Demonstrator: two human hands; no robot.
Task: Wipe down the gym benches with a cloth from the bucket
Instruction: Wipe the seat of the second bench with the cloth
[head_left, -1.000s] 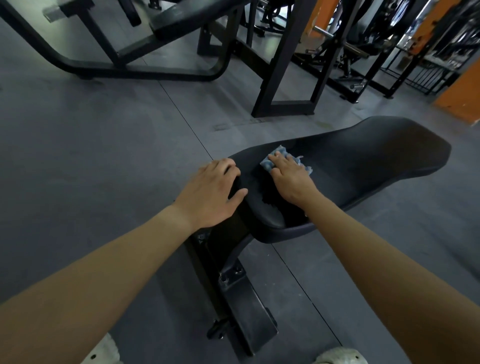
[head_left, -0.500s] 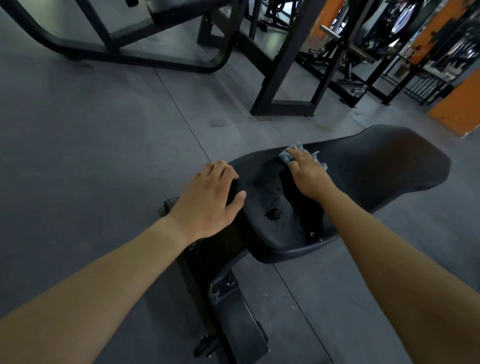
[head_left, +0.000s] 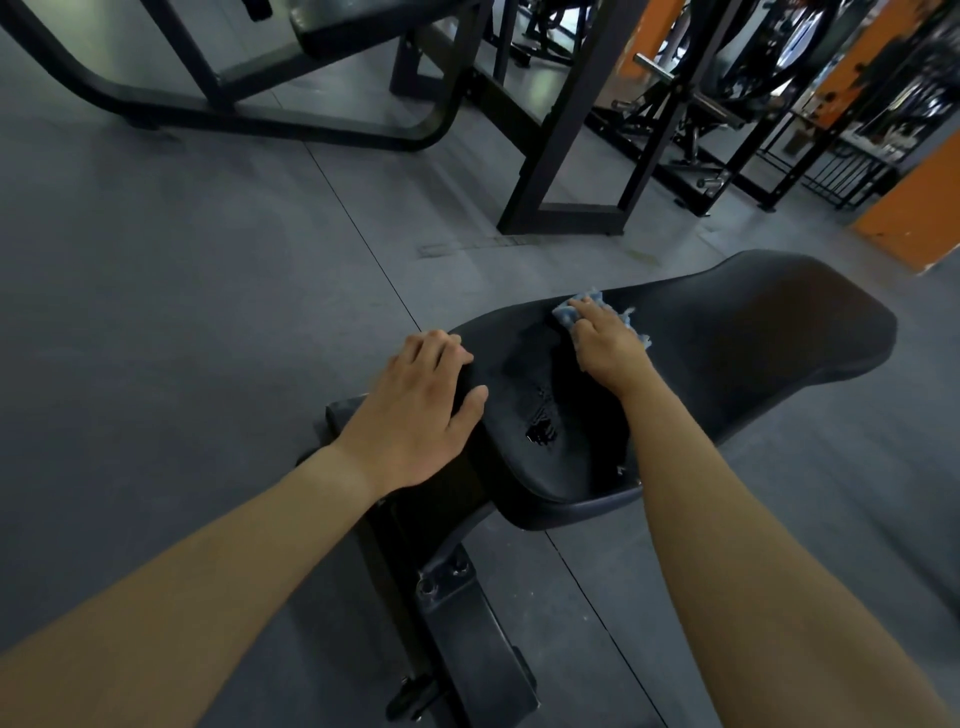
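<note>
Head view: left hand (head_left: 415, 410) lies spread and loose on the black padded worktop's (head_left: 753, 332) 9 o'clock edge. Right hand (head_left: 608, 345), fingers flat, presses the crumpled blue cloth (head_left: 566, 313) at 12 o'clock of a wet patch (head_left: 540, 421).

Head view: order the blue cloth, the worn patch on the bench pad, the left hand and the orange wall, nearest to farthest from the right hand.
1. blue cloth: pressed under the right hand.
2. worn patch: on the pad, toward the camera.
3. left hand: at the pad's left edge.
4. orange wall: far right background.
</note>
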